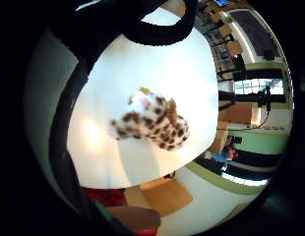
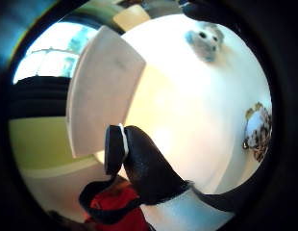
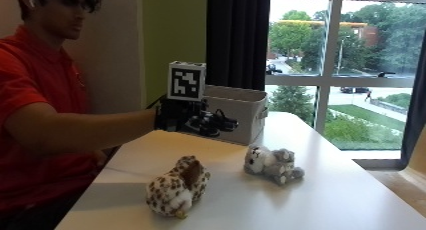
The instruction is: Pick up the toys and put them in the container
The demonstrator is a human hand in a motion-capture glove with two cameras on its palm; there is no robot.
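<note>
A spotted brown-and-white plush toy (image 3: 177,186) lies on the white table (image 3: 319,200) near its front edge. It also shows in the little finger side palm view as the spotted toy (image 1: 152,123) and at the edge of the thumb side palm view as the spotted toy (image 2: 258,131). A grey plush toy (image 3: 271,164) lies to its right, seen too as the grey toy (image 2: 205,39). The white container (image 3: 233,112) stands behind them. My gloved right hand (image 3: 190,119) hovers above the table in front of the container, fingers relaxed, holding nothing.
The table's front edge runs close to the spotted toy. A window and a dark curtain (image 3: 236,37) lie behind the container. The person's arm (image 3: 80,127) reaches in from the left. Wooden seating (image 1: 165,194) shows beyond the table edge.
</note>
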